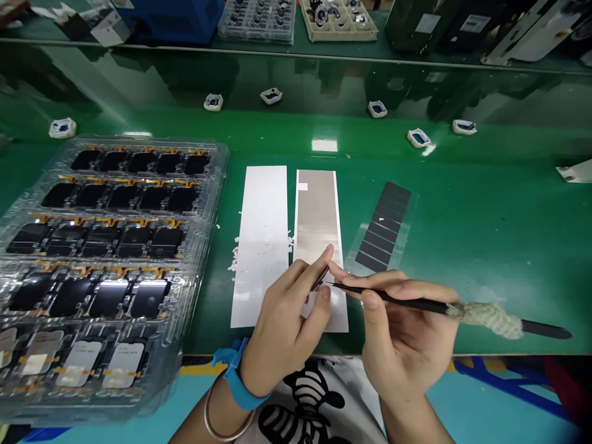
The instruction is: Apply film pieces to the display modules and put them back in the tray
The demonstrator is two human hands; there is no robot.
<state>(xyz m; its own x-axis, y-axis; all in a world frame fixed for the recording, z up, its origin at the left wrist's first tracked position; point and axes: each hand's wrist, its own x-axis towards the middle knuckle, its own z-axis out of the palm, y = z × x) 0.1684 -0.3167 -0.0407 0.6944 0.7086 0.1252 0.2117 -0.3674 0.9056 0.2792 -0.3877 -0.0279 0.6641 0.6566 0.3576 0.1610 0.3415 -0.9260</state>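
Observation:
My left hand (pixel 289 311) pinches a small dark flat part (pixel 319 279), seen nearly edge-on between thumb and fingers. A blue strap and a metal bangle circle that wrist. In my right hand (pixel 409 333) is a pair of black tweezers (pixel 416 301), its handle wrapped in pale cord, the tip touching or very close to the part. Beneath the hands lies a grey-brown strip with white edges (pixel 317 213). To its left is a white sheet (pixel 263 209) with tiny white scraps beside it. A clear film with black rectangular pieces (pixel 382 237) lies to the right.
A clear plastic tray (pixel 213 185) with rows of small black screens fills the left. Several small white pads (pixel 419 138) sit toward the back of the green table (pixel 485 234). A shelf behind holds a blue box (pixel 171 21) and two compartment trays (pixel 340 31).

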